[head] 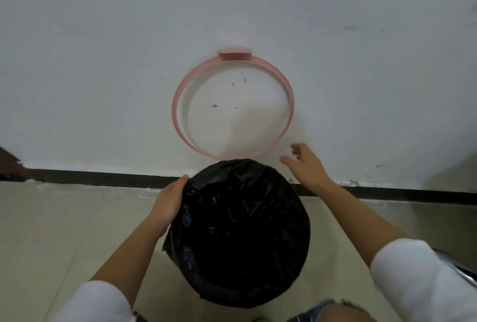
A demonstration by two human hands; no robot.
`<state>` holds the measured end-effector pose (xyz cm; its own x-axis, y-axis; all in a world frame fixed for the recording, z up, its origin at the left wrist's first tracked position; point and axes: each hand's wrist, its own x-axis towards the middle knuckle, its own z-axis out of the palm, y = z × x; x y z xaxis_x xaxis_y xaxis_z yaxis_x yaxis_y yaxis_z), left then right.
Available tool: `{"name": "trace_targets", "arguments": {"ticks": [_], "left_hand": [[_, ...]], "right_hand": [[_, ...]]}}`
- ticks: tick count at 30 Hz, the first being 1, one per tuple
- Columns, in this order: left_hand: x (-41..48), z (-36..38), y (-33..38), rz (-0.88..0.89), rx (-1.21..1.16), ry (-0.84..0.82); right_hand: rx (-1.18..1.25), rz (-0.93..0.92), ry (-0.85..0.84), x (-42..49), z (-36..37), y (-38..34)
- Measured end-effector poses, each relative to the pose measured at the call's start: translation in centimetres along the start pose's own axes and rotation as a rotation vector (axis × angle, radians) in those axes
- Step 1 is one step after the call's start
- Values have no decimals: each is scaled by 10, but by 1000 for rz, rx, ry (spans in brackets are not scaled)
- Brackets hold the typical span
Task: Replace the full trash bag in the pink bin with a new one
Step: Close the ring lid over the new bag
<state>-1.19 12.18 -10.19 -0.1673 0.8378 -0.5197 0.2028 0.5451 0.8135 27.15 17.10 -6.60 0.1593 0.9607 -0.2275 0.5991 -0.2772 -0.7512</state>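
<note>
Bag [240,234], black, is sitting low in the frame below the pink ring [178,105], which is hanging bare on the wall [103,38]; no liner is hanging from the ring. Whether the bag is resting on the floor [64,231] or being carried cannot be told.

Going left to right: left hand [167,203] is curling round the bag's upper left edge, fingers wrapping the plastic in a loose grip. Bag mouth is looking open and crumpled, not tied. Right hand [304,164] is hovering just beside the bag's upper right and near the ring's lower edge, fingers spread, holding nothing.

Progress, as a judgement: the bag is apparently off the ring, so removal seems done. Tying or setting it aside, then fitting a fresh liner, are looking outstanding. No new bag is in view.
</note>
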Motion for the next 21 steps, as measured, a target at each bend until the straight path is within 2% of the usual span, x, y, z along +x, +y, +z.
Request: {"name": "trace_targets", "arguments": {"ticks": [3,5,9,11,14,21], "left_hand": [[-5,1,-2,105,30,133],[-12,4,-7,144,71,169],[-23,5,-16,135,151,209],[-26,3,-20,131,208,228],[-27,-4,-26,103,222,223],[-38,-16,-19,-57,-110,15]], "right_hand": [[55,-193,278,8,-22,-50],[-16,-327,413,14,-31,-77],[-266,-406,534,23,-31,-106],[-343,-400,559,24,-31,-109],[-338,-418,552,19,-36,-106],[-36,-440,335,-38,-55,-80]]}}
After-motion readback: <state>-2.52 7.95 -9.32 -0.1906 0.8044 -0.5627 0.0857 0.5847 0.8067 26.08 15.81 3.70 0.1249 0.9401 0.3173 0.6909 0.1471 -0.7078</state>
